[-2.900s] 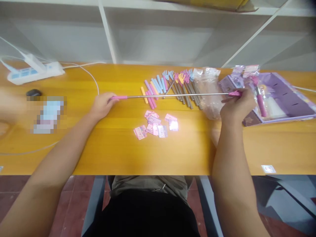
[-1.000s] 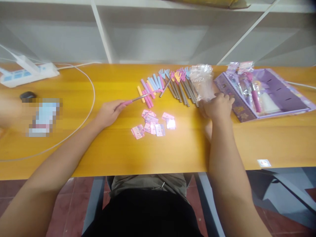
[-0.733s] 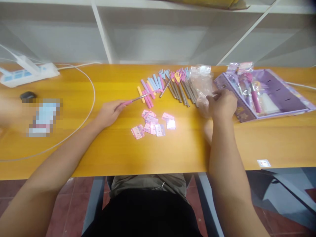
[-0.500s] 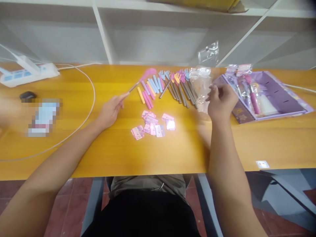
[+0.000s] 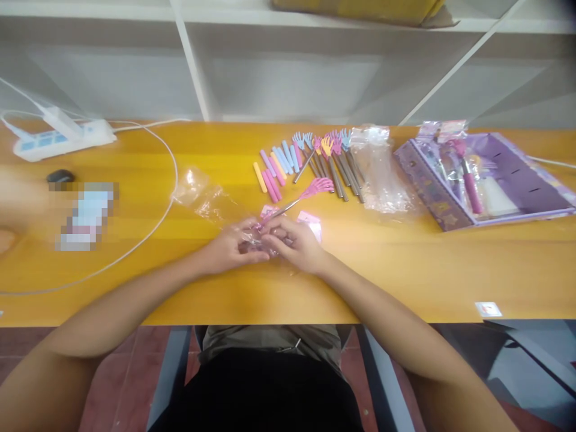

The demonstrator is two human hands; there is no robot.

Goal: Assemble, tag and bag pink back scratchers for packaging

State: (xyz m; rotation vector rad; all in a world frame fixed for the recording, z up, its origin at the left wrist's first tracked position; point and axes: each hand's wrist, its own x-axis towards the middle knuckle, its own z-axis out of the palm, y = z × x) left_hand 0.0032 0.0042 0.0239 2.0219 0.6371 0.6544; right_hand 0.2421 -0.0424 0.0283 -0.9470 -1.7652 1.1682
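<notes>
Over the counter (image 5: 382,282), left hand (image 5: 236,245) and right hand (image 5: 300,241) curl their fingers closely on a clear plastic bag (image 5: 204,197); whichever grips the pink back scratcher (image 5: 288,207) is hidden. Tugging could split the bag; brushing could scatter the cards (image 5: 310,220).

The back scratcher (image 5: 310,191) is pink and silver, the box (image 5: 420,182) purple with stars.

Slanted pink scratcher (image 5: 311,190), clear bag (image 5: 204,195)
</notes>
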